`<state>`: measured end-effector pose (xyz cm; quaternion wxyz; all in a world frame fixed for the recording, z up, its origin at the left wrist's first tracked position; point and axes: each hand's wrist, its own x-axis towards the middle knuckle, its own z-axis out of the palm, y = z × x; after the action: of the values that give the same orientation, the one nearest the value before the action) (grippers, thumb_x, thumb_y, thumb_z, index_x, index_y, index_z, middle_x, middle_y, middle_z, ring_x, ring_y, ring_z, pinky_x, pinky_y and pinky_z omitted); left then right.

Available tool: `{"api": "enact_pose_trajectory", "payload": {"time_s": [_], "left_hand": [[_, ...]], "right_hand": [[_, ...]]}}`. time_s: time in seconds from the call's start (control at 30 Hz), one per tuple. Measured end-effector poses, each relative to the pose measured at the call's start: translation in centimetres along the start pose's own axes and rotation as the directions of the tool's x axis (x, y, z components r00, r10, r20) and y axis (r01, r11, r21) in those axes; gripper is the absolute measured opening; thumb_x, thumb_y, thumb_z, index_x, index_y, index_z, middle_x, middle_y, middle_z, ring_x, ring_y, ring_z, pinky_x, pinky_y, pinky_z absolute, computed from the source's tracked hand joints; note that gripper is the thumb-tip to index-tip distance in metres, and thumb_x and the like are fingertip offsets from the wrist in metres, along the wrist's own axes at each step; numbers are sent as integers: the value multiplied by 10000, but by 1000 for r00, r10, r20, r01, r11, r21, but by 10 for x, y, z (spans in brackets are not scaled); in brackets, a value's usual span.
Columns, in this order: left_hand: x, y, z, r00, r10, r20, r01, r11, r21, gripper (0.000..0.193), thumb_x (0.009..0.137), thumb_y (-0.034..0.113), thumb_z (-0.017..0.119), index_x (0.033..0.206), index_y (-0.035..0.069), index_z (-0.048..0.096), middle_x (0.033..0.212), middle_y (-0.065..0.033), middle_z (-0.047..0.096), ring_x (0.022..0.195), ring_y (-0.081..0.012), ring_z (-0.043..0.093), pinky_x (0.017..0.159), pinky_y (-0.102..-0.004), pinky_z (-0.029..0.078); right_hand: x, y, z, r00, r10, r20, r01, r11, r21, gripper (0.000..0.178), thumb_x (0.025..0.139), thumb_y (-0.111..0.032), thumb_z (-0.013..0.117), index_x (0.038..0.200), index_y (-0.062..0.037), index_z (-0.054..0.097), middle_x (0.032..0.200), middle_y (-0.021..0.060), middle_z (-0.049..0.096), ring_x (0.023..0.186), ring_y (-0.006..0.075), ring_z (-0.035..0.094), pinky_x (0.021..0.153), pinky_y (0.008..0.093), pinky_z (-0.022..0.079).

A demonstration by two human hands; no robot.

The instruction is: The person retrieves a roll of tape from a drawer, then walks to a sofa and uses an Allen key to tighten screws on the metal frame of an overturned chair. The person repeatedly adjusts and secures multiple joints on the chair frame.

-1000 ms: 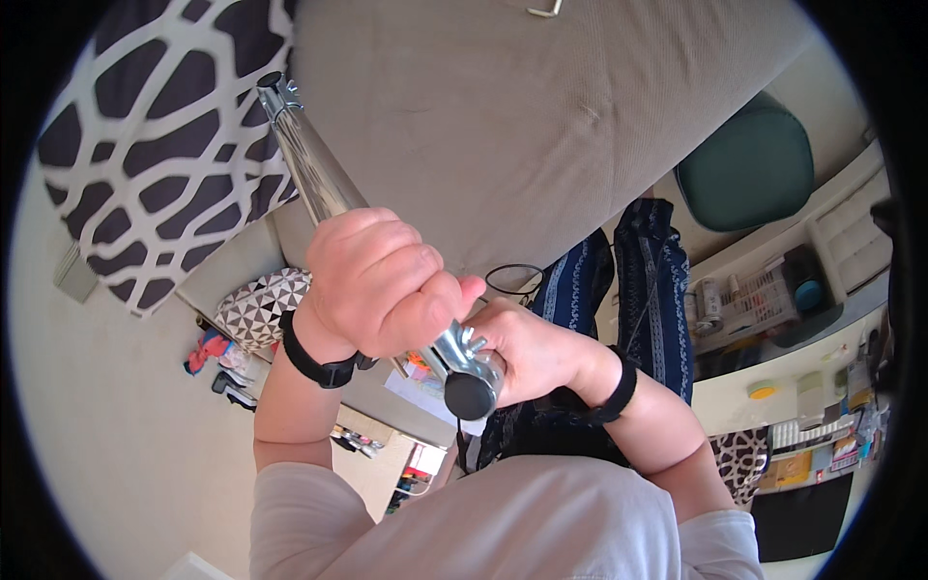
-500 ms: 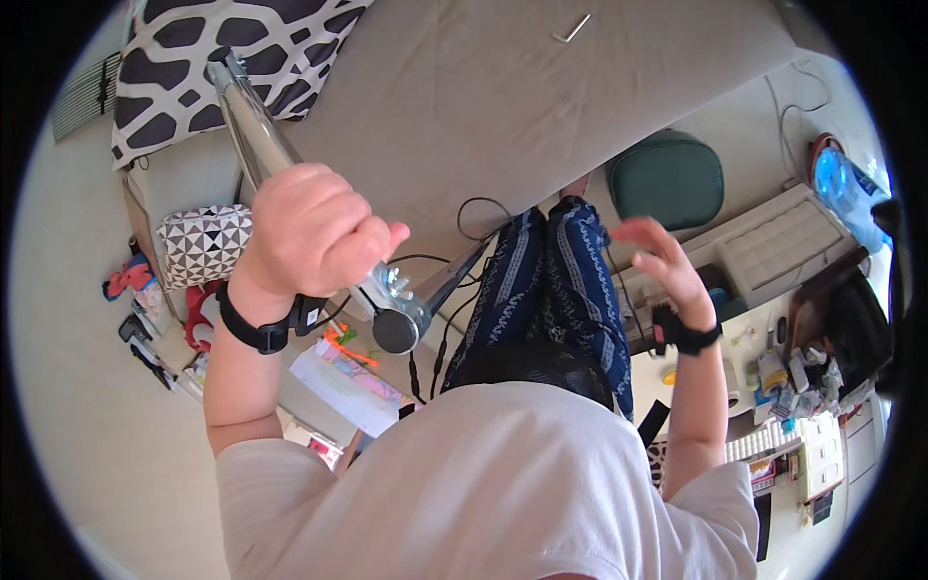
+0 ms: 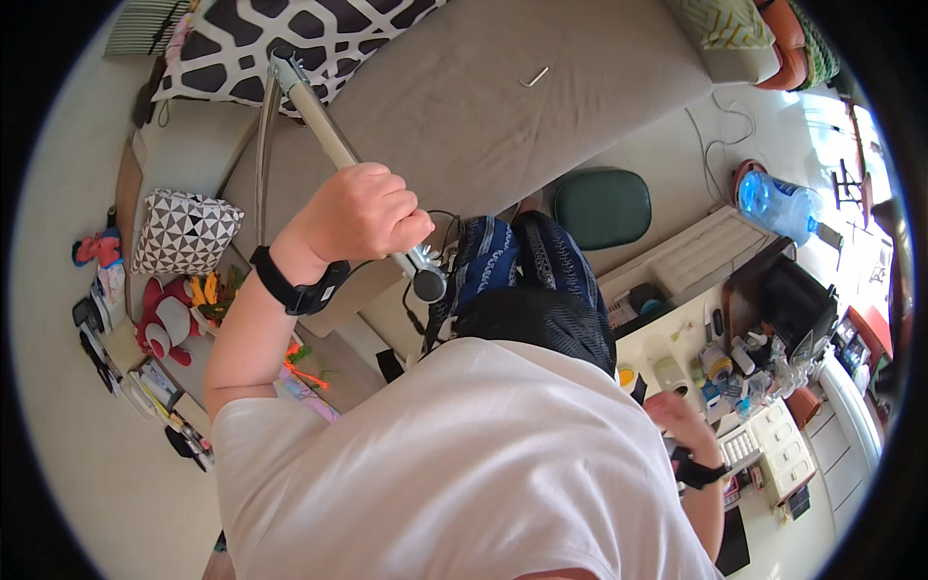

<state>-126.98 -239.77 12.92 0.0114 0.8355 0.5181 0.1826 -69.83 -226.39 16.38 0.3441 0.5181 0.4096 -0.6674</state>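
My left hand (image 3: 362, 215) is wrapped round a shiny metal tube (image 3: 324, 126) that slants up and to the left. A round dark end cap with bolts (image 3: 429, 282) sticks out below the fist. At its far end, a bracket (image 3: 283, 63) joins the tube to a second thin metal leg (image 3: 263, 164). My right hand (image 3: 681, 420) is drawn back beside my body, over the side of the desk. Its fingers are loosely bent, and nothing shows in them. A small L-shaped hex key (image 3: 534, 76) lies on the grey-brown sofa (image 3: 464, 126), away from both hands.
A patterned cushion (image 3: 232, 48) lies behind the tube. A green stool (image 3: 602, 208) stands by my legs. To the right are a blue water bottle (image 3: 778, 205) and a cluttered desk (image 3: 648, 348). A triangle-patterned pillow (image 3: 187, 232) and a red plush toy (image 3: 166, 324) are at left.
My right hand has moved from beside my knee down and back toward my body. My left hand keeps its hold on the tube. The whole view has turned, showing more of the right side.
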Motion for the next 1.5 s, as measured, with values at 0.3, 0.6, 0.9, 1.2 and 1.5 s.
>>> {"api": "enact_pose_trajectory", "payload": {"time_s": [0.3,0.6,0.9,1.2,1.5], "left_hand": [[-20,45,-95,995,-36,-88,50,986,157,364,687,100,742,598,127,391,567,-5,309,503,-182,388,458,-308,299],[-40,66,-147,982,-52,-180,101,957,271,251,648,136,662,620,135,412,579,1,296,516,-172,401,459,-313,319],[-71,53,-167,988,-2,-154,41,967,250,246,761,273,663,692,117,486,605,-15,481,582,-202,566,497,-345,439],[-46,5,-152,898,-28,-440,229,882,411,172,795,154,667,854,102,513,637,-51,570,671,-279,650,576,-391,511],[-175,104,-88,324,-666,-672,838,532,-124,363,805,154,758,1123,52,615,1061,-113,658,988,-296,621,861,-404,499]], "right_hand": [[-112,-226,37,598,-799,-61,619,509,-598,366,879,-284,680,1077,23,661,1006,136,699,946,269,669,850,332,497],[4,-337,182,204,-672,712,949,-42,-312,425,801,-134,754,1179,3,617,1107,168,652,1016,367,636,886,407,512],[76,-352,281,250,-532,809,947,310,-88,325,876,-80,710,1195,-61,652,1108,106,670,1064,279,623,941,374,493],[91,-371,272,239,-815,527,870,421,257,183,768,36,625,905,-49,539,842,47,555,780,169,527,849,361,448],[78,-397,270,207,-931,299,768,344,540,178,733,-31,576,869,-90,479,698,46,452,657,193,452,775,394,451]]}}
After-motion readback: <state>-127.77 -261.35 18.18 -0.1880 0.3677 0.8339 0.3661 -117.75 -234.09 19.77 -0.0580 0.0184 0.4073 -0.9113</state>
